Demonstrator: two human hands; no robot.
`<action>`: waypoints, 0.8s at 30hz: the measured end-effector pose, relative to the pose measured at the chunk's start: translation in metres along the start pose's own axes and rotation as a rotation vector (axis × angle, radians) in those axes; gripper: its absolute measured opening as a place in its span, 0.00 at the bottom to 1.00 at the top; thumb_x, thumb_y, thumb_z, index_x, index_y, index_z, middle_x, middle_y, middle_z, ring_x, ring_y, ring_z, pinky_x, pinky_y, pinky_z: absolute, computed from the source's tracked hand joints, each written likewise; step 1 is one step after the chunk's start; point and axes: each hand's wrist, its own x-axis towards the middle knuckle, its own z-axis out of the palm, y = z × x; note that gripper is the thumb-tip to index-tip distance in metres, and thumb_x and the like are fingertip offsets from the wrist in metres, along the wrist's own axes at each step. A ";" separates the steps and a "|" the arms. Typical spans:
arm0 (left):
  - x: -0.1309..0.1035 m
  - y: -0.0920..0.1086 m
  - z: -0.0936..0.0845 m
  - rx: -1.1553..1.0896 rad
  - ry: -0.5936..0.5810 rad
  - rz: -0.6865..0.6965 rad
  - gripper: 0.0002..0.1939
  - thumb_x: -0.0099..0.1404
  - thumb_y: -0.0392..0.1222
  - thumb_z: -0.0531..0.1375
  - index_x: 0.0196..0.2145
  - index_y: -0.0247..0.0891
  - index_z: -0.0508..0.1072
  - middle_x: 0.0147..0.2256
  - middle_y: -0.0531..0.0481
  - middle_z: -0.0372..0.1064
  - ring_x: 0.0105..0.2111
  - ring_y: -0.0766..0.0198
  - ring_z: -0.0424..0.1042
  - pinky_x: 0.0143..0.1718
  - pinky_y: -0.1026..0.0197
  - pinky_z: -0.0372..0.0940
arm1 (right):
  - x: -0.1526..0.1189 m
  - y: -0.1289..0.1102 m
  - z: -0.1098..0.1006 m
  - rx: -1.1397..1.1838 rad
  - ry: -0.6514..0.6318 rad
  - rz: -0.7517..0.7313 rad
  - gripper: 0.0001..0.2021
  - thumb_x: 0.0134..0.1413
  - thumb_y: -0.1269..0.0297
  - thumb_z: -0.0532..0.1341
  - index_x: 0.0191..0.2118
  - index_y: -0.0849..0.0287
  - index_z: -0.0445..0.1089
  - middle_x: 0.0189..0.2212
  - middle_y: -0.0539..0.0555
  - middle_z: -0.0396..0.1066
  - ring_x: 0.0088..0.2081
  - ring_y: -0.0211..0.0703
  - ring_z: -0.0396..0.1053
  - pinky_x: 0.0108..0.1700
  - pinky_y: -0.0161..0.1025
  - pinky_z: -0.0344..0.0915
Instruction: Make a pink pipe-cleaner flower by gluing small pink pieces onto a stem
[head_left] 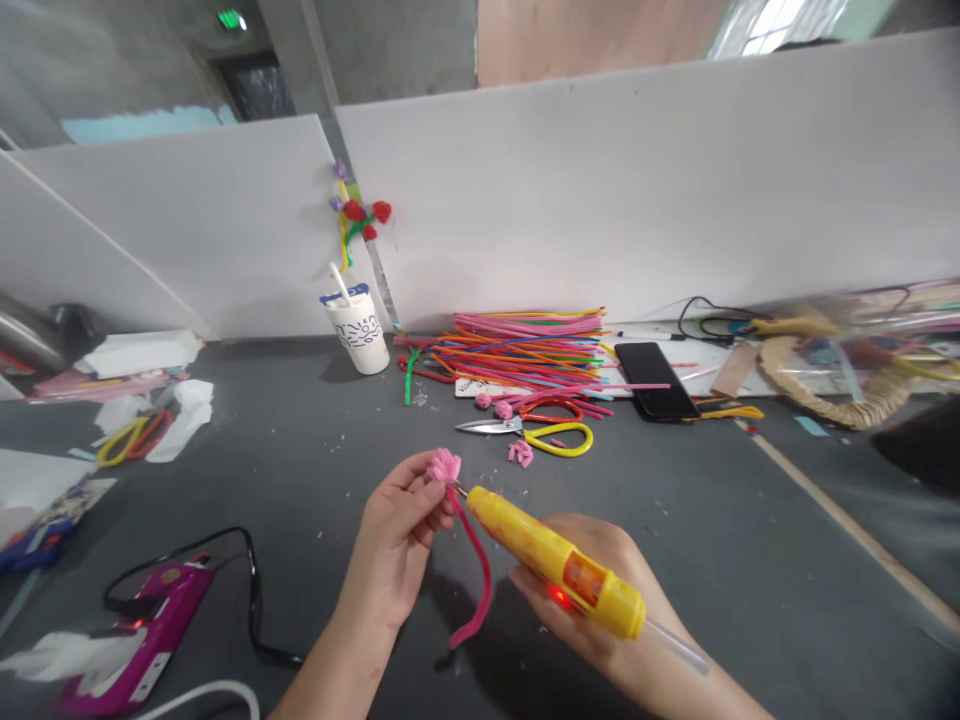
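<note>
Between the thumb and fingers of my left hand [405, 505] is a pink pipe-cleaner flower [445, 465]. A darker pink pipe cleaner [480, 560] hangs down in a curve just below the flower. My right hand [592, 570] is wrapped round a yellow hot glue gun [555, 555], whose metal nozzle meets the underside of the flower. A clear glue stick [675, 645] pokes out of the gun's back, and a red light glows on its side. Beyond my hands lie scissors [555, 425] with one red and one yellow handle loop, beside small pink pieces [520, 454].
A heap of coloured pipe cleaners [517, 350] lies at the back, near a black phone [656, 380]. A paper cup [360, 330] with a straw stands against the partition [637, 190]. At lower left is a purple power strip [150, 630] with cables; a woven ring [840, 400] lies right.
</note>
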 end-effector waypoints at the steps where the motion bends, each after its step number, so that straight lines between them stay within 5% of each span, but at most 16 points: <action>1: 0.000 0.000 0.000 0.003 0.000 0.009 0.17 0.43 0.38 0.75 0.33 0.35 0.80 0.24 0.53 0.74 0.19 0.74 0.68 0.20 0.74 0.64 | 0.000 0.000 0.000 -0.002 -0.007 0.007 0.16 0.60 0.64 0.53 0.21 0.57 0.56 0.17 0.47 0.59 0.19 0.34 0.55 0.23 0.34 0.51; 8: -0.001 -0.002 0.001 0.059 0.012 0.104 0.15 0.44 0.36 0.74 0.33 0.36 0.80 0.26 0.52 0.75 0.21 0.71 0.69 0.20 0.71 0.65 | -0.002 0.002 0.002 -0.046 -0.014 -0.025 0.15 0.57 0.66 0.54 0.20 0.57 0.57 0.17 0.46 0.57 0.19 0.34 0.53 0.23 0.34 0.49; 15: 0.001 0.012 -0.006 0.145 0.137 0.353 0.15 0.45 0.36 0.73 0.33 0.37 0.80 0.27 0.50 0.77 0.22 0.70 0.71 0.20 0.71 0.65 | -0.001 0.008 0.003 -0.156 -0.061 0.065 0.12 0.56 0.62 0.56 0.23 0.56 0.59 0.20 0.48 0.61 0.21 0.37 0.57 0.25 0.35 0.49; 20: 0.009 0.016 -0.013 0.018 0.060 0.150 0.15 0.44 0.37 0.74 0.32 0.36 0.81 0.27 0.50 0.77 0.23 0.71 0.72 0.22 0.73 0.66 | 0.005 0.016 0.021 -0.273 -0.288 0.152 0.04 0.51 0.65 0.61 0.32 0.60 0.68 0.33 0.57 0.70 0.35 0.48 0.67 0.36 0.40 0.60; 24: 0.007 0.008 -0.009 -0.019 -0.010 0.016 0.15 0.43 0.36 0.75 0.32 0.34 0.82 0.26 0.50 0.76 0.24 0.72 0.72 0.24 0.75 0.66 | 0.004 0.019 0.037 -0.298 -0.341 0.145 0.08 0.48 0.65 0.65 0.35 0.61 0.70 0.38 0.59 0.71 0.41 0.53 0.68 0.42 0.45 0.62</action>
